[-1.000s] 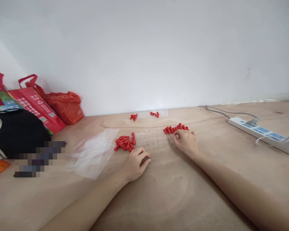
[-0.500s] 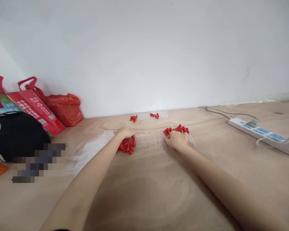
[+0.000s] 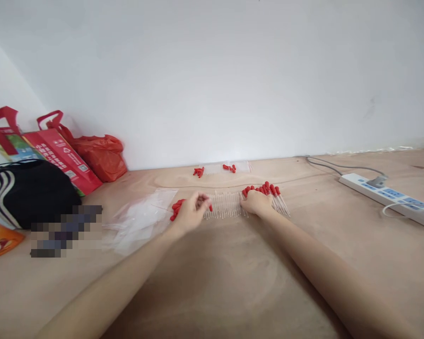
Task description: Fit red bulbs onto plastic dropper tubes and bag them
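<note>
My left hand (image 3: pixel 194 210) pinches a small red rubber bulb (image 3: pixel 210 206) at the left end of a row of clear thin tubes (image 3: pixel 224 205). Loose red bulbs (image 3: pixel 177 207) lie partly hidden behind that hand. At the row's right end, my right hand (image 3: pixel 257 202) has its fingers closed on the tubes; exactly how many it grips is hidden. Beside and behind it lie several tubes topped with red bulbs (image 3: pixel 267 188), spread like a fan on the wooden table (image 3: pixel 229 273).
Clear plastic bags (image 3: pixel 137 219) lie left of my left hand. Small bags with red bulbs (image 3: pixel 229 168) rest near the wall. Red bags (image 3: pixel 101 157), a black striped bag (image 3: pixel 38 193) and an orange packet (image 3: pixel 2 239) are at left; a power strip (image 3: pixel 385 193) is at right.
My left hand has moved from the loose bulbs to the right and towards me, now with a red bulb in its fingers. My right hand stays at the tubes. The view has shifted slightly.
</note>
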Tool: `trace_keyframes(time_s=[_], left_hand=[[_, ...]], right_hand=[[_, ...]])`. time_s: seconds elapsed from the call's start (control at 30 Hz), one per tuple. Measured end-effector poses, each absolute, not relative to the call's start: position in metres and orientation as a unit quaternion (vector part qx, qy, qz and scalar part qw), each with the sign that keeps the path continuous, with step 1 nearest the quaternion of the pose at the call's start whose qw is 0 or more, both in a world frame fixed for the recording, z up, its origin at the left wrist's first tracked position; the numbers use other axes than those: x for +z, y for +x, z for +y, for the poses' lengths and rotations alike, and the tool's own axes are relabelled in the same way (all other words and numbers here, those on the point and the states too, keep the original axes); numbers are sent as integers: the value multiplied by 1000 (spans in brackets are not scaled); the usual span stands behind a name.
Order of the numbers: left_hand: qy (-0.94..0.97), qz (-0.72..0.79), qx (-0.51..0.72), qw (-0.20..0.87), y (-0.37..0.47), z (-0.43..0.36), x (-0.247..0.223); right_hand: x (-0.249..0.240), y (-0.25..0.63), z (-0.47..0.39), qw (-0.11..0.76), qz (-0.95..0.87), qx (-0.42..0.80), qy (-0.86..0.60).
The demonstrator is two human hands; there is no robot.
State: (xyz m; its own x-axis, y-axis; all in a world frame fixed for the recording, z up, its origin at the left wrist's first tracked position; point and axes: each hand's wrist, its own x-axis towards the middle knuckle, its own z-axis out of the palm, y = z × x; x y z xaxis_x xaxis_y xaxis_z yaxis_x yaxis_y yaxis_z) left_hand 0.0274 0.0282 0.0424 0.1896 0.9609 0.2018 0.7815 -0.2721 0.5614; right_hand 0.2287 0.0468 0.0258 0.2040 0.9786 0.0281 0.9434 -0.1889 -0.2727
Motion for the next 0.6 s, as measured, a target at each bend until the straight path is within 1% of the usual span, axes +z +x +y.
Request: trace_keyframes(time_s=[0.07, 0.1, 0.13, 0.23, 0.33, 0.47, 0.6], left_hand=[[777, 452, 328, 291, 28, 0, 27], [783, 419, 328, 321, 26, -11, 21], [793, 411, 318, 318, 23, -20, 17], [827, 420, 270, 257, 13, -32, 18], [850, 412, 244, 220, 8, -34, 25], [864, 408, 254, 154, 13, -30, 21], [870, 401, 269, 100, 21, -21, 9]], right_hand=[[29, 232, 44, 123, -630, 71, -764], [31, 234, 41, 131, -633, 65, -760], [32, 237, 37, 145, -638, 55, -754], [30, 249, 20, 213, -671, 10, -710], [18, 261, -2, 266, -749, -3, -607], [-2, 269, -25, 289, -833, -7, -472], [-10, 264, -35, 306, -863, -35, -401]])
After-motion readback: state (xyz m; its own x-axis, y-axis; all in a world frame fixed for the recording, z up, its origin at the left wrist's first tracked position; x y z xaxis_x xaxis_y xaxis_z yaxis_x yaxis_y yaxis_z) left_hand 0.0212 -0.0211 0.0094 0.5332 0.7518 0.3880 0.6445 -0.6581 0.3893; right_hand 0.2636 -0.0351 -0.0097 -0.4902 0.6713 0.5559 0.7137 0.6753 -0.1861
